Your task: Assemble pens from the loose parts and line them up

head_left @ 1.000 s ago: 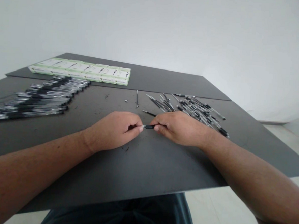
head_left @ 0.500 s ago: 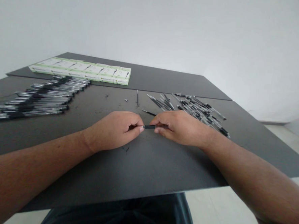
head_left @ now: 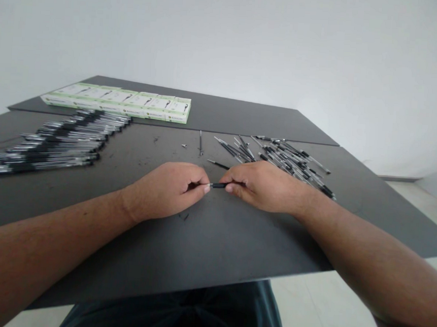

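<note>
A thin black pen [head_left: 217, 185] lies level between my two hands, just above the dark table [head_left: 206, 241]. My left hand [head_left: 167, 189] pinches its left end with thumb and forefinger. My right hand [head_left: 265, 186] grips its right end, and most of the barrel is hidden inside the fingers. Both wrists rest on the table near its middle.
A loose pile of pens and pen parts [head_left: 285, 157] lies behind my right hand. A neat row of pens [head_left: 57, 144] lies at the left. Several white and green boxes [head_left: 118, 101] line the far left. A single refill [head_left: 200, 143] and small bits lie mid-table.
</note>
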Tool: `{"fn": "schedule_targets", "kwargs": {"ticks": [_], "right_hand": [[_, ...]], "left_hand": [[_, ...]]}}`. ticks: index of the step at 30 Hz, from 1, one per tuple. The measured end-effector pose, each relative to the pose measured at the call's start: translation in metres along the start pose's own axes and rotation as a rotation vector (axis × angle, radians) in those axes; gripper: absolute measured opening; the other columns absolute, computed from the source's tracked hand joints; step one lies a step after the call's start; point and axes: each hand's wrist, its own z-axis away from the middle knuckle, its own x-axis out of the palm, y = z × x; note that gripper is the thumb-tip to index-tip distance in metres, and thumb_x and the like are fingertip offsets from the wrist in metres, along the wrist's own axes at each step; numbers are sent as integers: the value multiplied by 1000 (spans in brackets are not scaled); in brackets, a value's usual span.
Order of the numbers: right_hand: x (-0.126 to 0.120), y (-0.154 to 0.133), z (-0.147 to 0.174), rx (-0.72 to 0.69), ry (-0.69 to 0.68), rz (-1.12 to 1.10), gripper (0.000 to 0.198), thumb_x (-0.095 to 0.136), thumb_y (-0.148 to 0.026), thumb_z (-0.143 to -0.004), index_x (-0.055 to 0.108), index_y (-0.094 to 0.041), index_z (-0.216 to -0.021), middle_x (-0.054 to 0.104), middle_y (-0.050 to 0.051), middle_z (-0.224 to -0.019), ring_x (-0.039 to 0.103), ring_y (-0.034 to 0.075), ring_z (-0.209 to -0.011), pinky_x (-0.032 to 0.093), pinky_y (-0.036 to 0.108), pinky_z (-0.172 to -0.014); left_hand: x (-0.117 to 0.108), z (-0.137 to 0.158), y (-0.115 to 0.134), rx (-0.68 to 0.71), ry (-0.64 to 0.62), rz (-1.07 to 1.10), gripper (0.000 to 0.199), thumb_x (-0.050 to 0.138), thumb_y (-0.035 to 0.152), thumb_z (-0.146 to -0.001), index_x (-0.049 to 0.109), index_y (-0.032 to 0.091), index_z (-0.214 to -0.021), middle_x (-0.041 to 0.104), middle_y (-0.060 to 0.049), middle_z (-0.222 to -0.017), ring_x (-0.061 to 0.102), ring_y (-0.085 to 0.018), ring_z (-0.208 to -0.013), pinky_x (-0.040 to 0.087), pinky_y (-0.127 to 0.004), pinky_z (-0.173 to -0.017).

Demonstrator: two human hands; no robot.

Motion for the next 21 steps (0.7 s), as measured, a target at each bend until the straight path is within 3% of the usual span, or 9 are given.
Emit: {"fn": "schedule_targets", "kwargs": {"ticks": [6, 11, 17, 21], "right_hand": [[-1, -1, -1, 45, 36, -14, 21, 70, -22, -99, 77, -19, -119, 82, 5, -100, 73, 20, -89, 47, 30, -79], [-1, -2, -1, 47, -3, 22, 21, 60, -24, -106, 78, -18, -116, 83, 8, -106, 74, 22, -93, 47, 31, -81], [-1, -2, 0, 85, 17, -20, 23, 69, -24, -100, 77, -18, -121, 83, 6, -102, 74, 20, -90, 48, 30, -80], [-1, -2, 0, 45, -23, 14, 22, 60, -25, -106, 78, -18, -116, 82, 8, -104, 74, 21, -92, 48, 31, -80]], "left_hand": [[0, 0, 0, -4, -1, -2, 28, 52, 36, -102, 74, 22, -90, 74, -1, -82, 66, -18, -76, 41, -30, -70], [0, 0, 0, 6, 6, -12, 29, 51, 36, -103, 74, 22, -91, 74, -1, -83, 66, -18, -76, 41, -31, -70], [1, 0, -1, -1, 6, -20, 29, 52, 36, -102, 73, 22, -89, 73, -1, -81, 65, -19, -75, 40, -31, -69], [1, -1, -1, 2, -1, -22, 30, 50, 38, -103, 73, 23, -91, 74, -1, -83, 66, -19, -77, 41, -31, -71]]}}
